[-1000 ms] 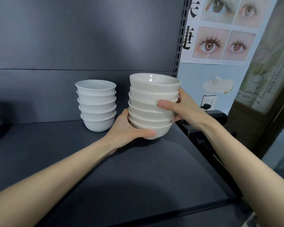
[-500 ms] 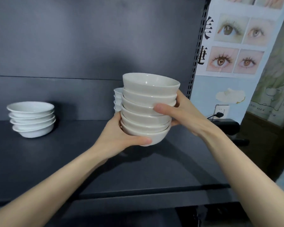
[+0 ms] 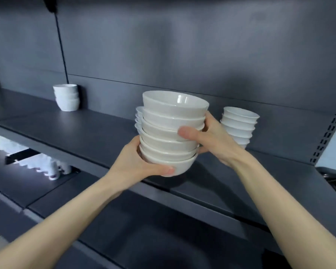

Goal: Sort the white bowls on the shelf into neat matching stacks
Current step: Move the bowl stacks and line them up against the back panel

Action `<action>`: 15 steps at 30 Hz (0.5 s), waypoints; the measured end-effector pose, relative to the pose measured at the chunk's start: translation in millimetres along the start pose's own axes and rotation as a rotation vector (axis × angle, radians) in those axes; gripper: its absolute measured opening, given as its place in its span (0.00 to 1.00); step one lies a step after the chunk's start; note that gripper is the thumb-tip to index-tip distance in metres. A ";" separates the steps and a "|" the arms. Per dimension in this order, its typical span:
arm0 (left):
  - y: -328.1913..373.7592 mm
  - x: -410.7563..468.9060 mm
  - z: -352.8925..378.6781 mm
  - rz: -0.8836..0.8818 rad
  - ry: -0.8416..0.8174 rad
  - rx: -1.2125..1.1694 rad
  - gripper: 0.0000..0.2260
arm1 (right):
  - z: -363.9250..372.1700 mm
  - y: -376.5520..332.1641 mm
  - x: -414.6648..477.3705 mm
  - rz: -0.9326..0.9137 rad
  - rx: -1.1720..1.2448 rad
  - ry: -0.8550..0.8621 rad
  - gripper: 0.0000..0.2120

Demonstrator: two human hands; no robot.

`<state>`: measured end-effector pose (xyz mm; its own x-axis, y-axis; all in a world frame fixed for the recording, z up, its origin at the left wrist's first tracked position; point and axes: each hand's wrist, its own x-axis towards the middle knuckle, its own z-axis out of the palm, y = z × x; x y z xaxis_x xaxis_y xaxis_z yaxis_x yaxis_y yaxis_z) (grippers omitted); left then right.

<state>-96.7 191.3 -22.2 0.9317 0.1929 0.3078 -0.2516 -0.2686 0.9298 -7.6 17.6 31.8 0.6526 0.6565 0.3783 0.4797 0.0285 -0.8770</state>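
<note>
Head view: my left fingers (image 3: 164,169) and right fingers (image 3: 184,132) grip the stack of bowls (image 3: 173,121) just above the shelf (image 3: 85,129) — I should keep it flat and set it down slowly.

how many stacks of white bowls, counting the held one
4: held stack; left stack; right stack; hidden stack, peeking out behind the held one. Below, blurred white shapes may be more.
</note>
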 end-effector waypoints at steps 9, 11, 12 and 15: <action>-20.7 -20.6 -123.6 -0.014 0.186 0.032 0.31 | 111.3 -16.1 77.0 -0.063 0.025 -0.122 0.28; -28.3 -23.9 -157.8 -0.006 0.206 0.062 0.31 | 140.6 -15.9 96.1 -0.060 0.057 -0.139 0.27; -32.0 -25.9 -179.8 -0.009 0.214 0.076 0.31 | 160.0 -17.7 107.2 -0.061 0.059 -0.150 0.27; -42.9 -32.6 -246.3 -0.051 0.219 0.103 0.29 | 219.9 -22.9 138.8 -0.087 0.081 -0.190 0.20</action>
<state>-180.8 428.9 -22.5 0.8608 0.4053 0.3077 -0.1671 -0.3460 0.9232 -56.9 273.8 39.2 0.4848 0.7791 0.3976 0.4758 0.1465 -0.8673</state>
